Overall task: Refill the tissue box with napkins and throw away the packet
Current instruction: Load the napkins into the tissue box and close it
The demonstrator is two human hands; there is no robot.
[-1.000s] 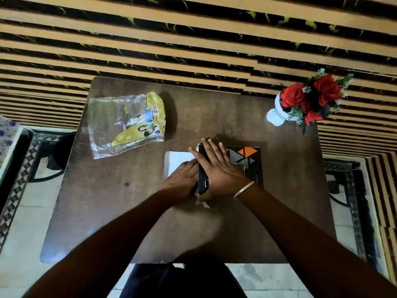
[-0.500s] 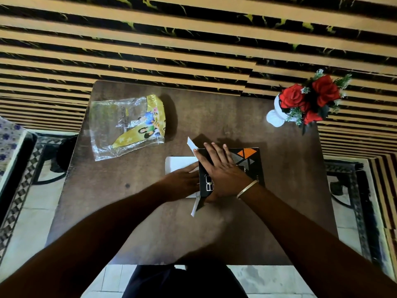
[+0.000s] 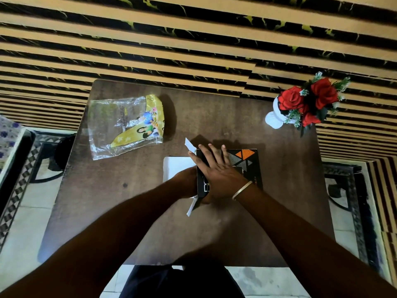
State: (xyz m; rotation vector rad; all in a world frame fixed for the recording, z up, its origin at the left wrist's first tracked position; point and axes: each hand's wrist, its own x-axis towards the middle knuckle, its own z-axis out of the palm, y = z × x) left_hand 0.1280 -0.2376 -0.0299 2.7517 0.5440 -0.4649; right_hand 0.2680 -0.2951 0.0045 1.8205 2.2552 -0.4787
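Note:
A black tissue box [image 3: 249, 166] with orange and grey triangles lies flat near the middle of the brown table [image 3: 120, 216]. My right hand [image 3: 217, 171] presses down on its top, fingers spread. The box's left end is open, with white flaps [image 3: 189, 145] sticking out at its far and near corners. A white stack of napkins [image 3: 176, 166] pokes out of that end. My left hand [image 3: 185, 182] grips the stack right at the opening, and its fingers are hidden by the box. The emptied clear and yellow packet [image 3: 129, 123] lies crumpled at the far left of the table.
A white vase of red roses [image 3: 300, 106] stands at the table's far right corner. A striped wall runs behind the table. Dark metal chair frames [image 3: 348, 190] stand on the tiled floor at both sides.
The napkin stack has slid further into the box with my left hand following it. The box's white end flaps have swung outward. My right hand stays on top.

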